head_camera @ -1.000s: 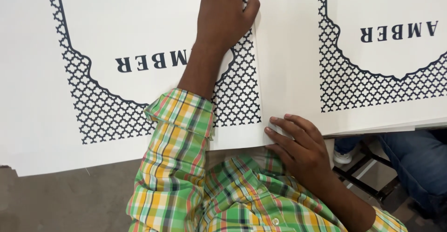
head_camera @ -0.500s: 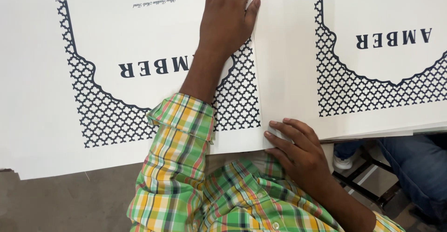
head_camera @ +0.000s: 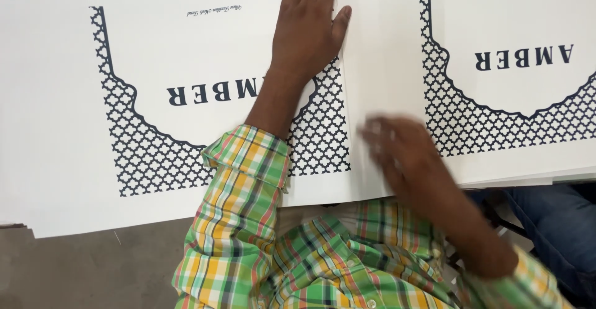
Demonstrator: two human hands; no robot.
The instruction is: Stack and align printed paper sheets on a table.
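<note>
Compared with a second ago, the right hand (head_camera: 397, 151) has been lifted from the near edge of the paper at lower centre and is now seen blurred over the white strip between the two printed designs; whether its fingers are spread or curled cannot be told. The left hand (head_camera: 307, 26) has been kept flat, palm down, fingers together and thumb out, at upper centre of the frame.

Two printed sheets are counted. The left sheet (head_camera: 74, 98), under the left hand, fills the left and centre of the frame; the right sheet (head_camera: 515, 166) lies at the upper right, on what appears to be a thin stack. Each bears one dark lattice border and one line of bold lettering, seen upside down, so the tops of the sheets are pointed toward the near edge. The long axis of each sheet is run left to right across the frame.

Two checked sleeves (head_camera: 242, 210) are seen at the bottom. The grey counter (head_camera: 93, 272) is shown at lower left.
</note>
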